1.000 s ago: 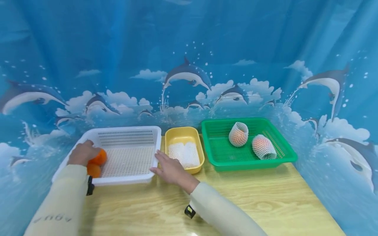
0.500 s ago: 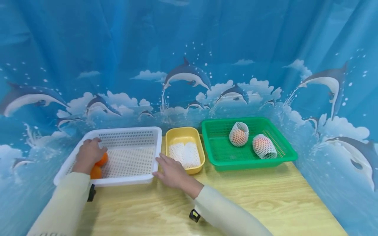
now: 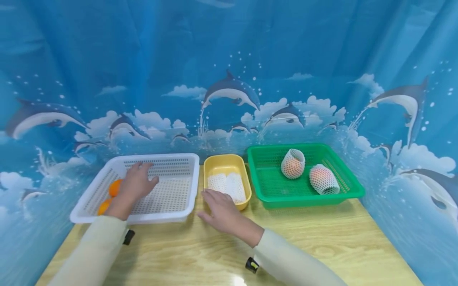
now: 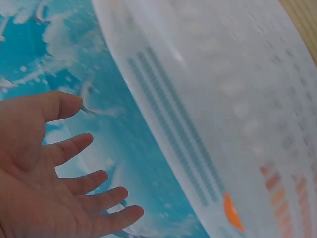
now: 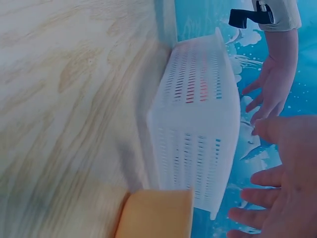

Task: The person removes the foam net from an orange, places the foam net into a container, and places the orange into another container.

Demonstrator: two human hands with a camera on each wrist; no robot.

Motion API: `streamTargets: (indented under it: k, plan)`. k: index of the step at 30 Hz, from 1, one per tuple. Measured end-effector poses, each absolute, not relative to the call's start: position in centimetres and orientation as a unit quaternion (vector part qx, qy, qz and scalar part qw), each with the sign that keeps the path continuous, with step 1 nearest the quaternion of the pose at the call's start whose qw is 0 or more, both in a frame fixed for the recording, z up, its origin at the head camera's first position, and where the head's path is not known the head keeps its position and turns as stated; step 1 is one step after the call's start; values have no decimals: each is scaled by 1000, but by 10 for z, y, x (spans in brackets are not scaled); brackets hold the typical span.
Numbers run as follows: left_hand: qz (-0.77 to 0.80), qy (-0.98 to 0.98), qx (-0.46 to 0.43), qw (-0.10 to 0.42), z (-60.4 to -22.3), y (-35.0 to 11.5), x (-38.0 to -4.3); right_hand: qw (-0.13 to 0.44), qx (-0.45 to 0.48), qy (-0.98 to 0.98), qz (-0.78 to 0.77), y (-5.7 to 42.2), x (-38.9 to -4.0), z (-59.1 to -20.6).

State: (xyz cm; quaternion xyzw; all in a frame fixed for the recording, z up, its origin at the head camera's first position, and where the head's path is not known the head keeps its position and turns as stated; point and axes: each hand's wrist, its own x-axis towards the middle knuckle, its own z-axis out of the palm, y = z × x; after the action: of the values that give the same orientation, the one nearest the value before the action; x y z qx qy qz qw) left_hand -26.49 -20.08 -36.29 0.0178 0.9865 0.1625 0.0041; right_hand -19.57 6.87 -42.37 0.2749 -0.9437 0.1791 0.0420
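Note:
Two oranges, a farther orange (image 3: pixel 115 188) and a nearer orange (image 3: pixel 104 206), sit at the left end of the white basket (image 3: pixel 179 214). Over this basket my left hand (image 3: pixel 137 183) holds nothing; its fingers are spread in the left wrist view. My right hand (image 3: pixel 223 212) is just in front of the yellow tray (image 3: pixel 225 159), with extended fingers and nothing in them. Whether it touches the tray rim, I cannot tell. White foam net sleeves (image 3: pixel 234 186) lie inside the tray. My left forearm partly covers the nearer orange.
At the right stands a green basket (image 3: pixel 268 186). It holds two reddish fruits in foam nets, one upright fruit (image 3: pixel 293 167) and one lying fruit (image 3: pixel 322 179). A wooden table (image 3: pixel 200 254) carries everything, and a blue dolphin curtain (image 3: pixel 229 47) hangs behind.
My left hand has moved right, away from the oranges, leaving them at the basket's left end. My right hand has come off the white basket's right rim and shifted right.

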Motion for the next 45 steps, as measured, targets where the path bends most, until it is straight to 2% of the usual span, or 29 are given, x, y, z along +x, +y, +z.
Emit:
streamTargets:
  k: [5, 11, 21, 32, 45]
  plan:
    - [155, 987, 48, -10, -357, -179, -254, 55, 272, -944, 179, 82, -191, -418]
    - [173, 981, 88, -16, -356, -148, -239, 96, 273, -941, 177, 104, -188, -417]
    - [206, 970, 126, -31, -368, -100, -220, 114, 243, -940, 210, 144, -182, -425]
    - [242, 954, 167, -56, -382, -54, -211, 151, 221, -935, 232, 159, -193, -430]
    - [272, 944, 188, -15, -390, -14, -210, 179, 170, -940, 236, 191, -210, -436]
